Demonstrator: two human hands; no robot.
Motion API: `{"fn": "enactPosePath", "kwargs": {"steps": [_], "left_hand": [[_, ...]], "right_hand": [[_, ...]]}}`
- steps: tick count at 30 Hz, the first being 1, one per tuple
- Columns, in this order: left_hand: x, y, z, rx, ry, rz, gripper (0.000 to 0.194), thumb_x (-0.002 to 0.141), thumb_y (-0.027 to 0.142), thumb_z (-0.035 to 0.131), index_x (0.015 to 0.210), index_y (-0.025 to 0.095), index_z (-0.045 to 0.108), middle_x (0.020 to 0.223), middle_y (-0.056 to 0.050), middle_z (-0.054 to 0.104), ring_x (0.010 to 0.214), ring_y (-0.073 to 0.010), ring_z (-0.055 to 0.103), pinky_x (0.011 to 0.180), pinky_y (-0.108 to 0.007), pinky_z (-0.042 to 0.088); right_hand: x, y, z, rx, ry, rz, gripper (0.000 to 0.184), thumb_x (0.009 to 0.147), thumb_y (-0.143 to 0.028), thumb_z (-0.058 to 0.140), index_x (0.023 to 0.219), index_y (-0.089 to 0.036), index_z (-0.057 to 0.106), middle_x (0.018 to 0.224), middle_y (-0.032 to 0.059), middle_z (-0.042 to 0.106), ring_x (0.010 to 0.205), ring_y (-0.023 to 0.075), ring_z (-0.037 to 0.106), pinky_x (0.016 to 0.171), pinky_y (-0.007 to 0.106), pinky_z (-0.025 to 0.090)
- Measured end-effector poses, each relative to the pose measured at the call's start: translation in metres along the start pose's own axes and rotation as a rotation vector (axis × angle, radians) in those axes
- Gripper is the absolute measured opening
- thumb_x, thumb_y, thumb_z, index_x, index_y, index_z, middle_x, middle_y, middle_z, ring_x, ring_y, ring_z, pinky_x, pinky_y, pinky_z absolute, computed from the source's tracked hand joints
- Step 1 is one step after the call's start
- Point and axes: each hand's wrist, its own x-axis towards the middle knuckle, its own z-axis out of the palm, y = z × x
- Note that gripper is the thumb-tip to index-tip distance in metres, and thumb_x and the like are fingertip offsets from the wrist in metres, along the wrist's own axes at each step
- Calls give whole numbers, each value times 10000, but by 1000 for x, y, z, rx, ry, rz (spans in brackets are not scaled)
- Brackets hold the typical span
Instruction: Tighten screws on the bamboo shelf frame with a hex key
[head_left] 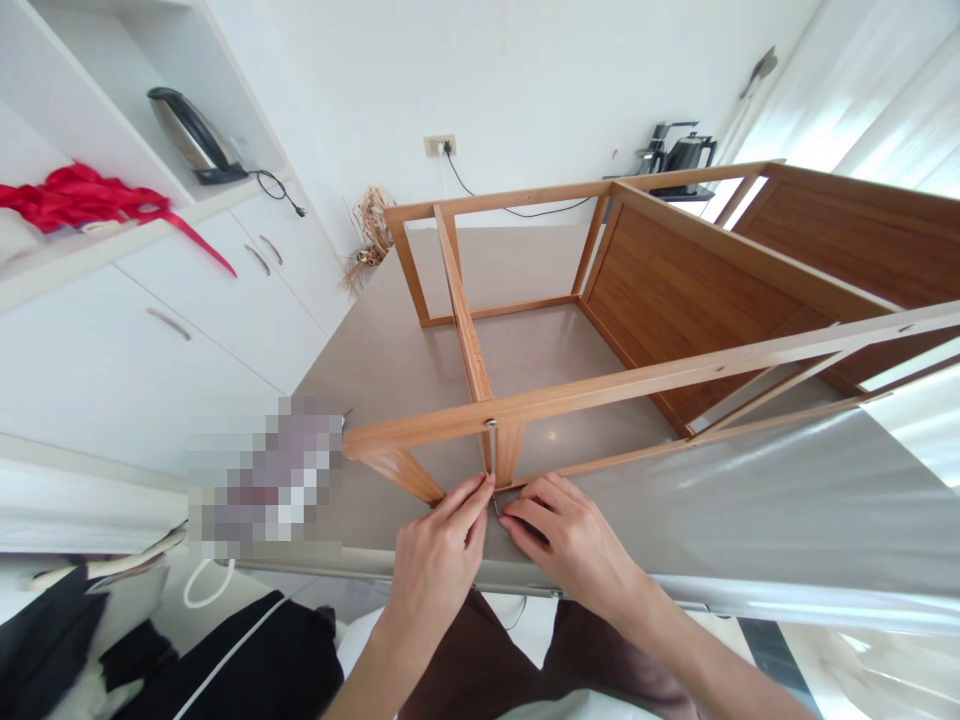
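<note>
Kitchen-type rm, white cabinets [187, 350] along left w/ curved metal handles, shelf above w/ steel kettle [191, 130] & red cloth [75, 195]. Far wall: socket w/ plug [440, 145], black cable [540, 205] trailing behind the frame. Dried straw bundle [370, 240] at far left corner of grey countertop [390, 350], black coffee machine [675, 155] far right

Wooden frame [622, 380] sits on counter, bamboo-look panels [675, 300] on right side, open rails on left. Near rail spans left to right, cross rail [461, 310] meets it from far side. Hex key [491, 450] stands roughly upright at that joint, top end at near rail, lower end just above near counter edge

Left hand [439, 545]: fingertips [480, 485] clamped on key. Right hand [570, 530]: fingers [517, 525] on its lower end. Hands close together, fingertips nearly meeting at key

Near: brown trousers [480, 660] below counter edge. Near left: pixelated blob [262, 480], can't tell what, black cloth [247, 660]
</note>
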Motion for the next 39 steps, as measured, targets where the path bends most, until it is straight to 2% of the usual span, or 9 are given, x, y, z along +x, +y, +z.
{"fn": "enactPosePath", "kwargs": {"steps": [11, 15, 20, 23, 26, 29, 31, 35, 39], "left_hand": [[2, 6, -2, 45, -17, -12, 348, 985, 131, 497, 1261, 243, 677, 1193, -24, 763, 865, -166, 780, 657, -201, 611], [-7, 9, -3, 69, 72, 17, 343, 989, 118, 512, 1298, 220, 621, 1262, -57, 731, 938, -168, 768, 738, -214, 616], [-23, 14, -37, 10, 273, 39, 258, 893, 132, 704, 1113, 216, 599, 998, -49, 744, 853, -156, 734, 758, -235, 592], [-21, 8, -71, -55, 372, 48, 429, 807, 177, 806, 1141, 218, 540, 1048, -75, 667, 1002, -205, 686, 897, -335, 584], [-5, -8, -94, -136, 276, -44, 695, 796, 271, 821, 1365, 227, 425, 1343, -144, 562, 1289, -277, 565, 1096, -461, 487], [11, -26, -90, -245, 2, -236, 897, 767, 378, 834, 1491, 235, 324, 1462, -159, 507, 1357, -298, 523, 1099, -454, 489], [16, -34, -76, -315, -145, -259, 840, 759, 380, 835, 1461, 228, 398, 1429, -153, 556, 1343, -302, 540, 1094, -442, 489], [13, -42, -47, -409, -184, -272, 747, 779, 339, 809, 1436, 251, 464, 1422, -116, 581, 1350, -288, 533, 1120, -437, 454], [21, -48, -41, -454, -329, -153, 702, 757, 400, 823, 1392, 300, 541, 1460, -70, 566, 1356, -293, 519, 1157, -433, 409]], "right_hand": [[1, 2, 2, 13, 12, -21, 103, 1001, -234, 568, 992, -205, 667, 892, 54, 658, 839, 191, 606, 778, 344, 519], [2, 1, 0, 14, 21, -42, 106, 1002, -220, 562, 972, -204, 663, 878, 53, 661, 818, 193, 599, 752, 347, 516], [3, 1, 0, 42, 52, -68, 73, 990, -198, 584, 992, -202, 657, 877, 51, 663, 805, 194, 604, 744, 346, 516], [3, 2, 2, 43, 62, -73, 68, 989, -198, 586, 993, -205, 654, 879, 51, 661, 808, 198, 606, 741, 351, 515], [2, 3, 4, 34, 71, -74, 73, 992, -203, 580, 992, -204, 653, 868, 48, 654, 807, 200, 606, 739, 354, 518], [2, 3, 4, 26, 81, -83, 84, 996, -208, 572, 982, -203, 655, 855, 47, 648, 798, 200, 611, 735, 353, 521], [2, 3, 4, 22, 81, -84, 94, 997, -210, 568, 975, -205, 659, 857, 51, 648, 803, 202, 615, 736, 353, 523], [1, 4, 4, 29, 61, -69, 104, 999, -217, 565, 974, -206, 665, 873, 55, 649, 824, 206, 614, 757, 360, 522], [0, 6, 5, 27, 34, -68, 108, 1002, -224, 565, 970, -208, 667, 885, 54, 649, 840, 208, 612, 782, 367, 513]]}}
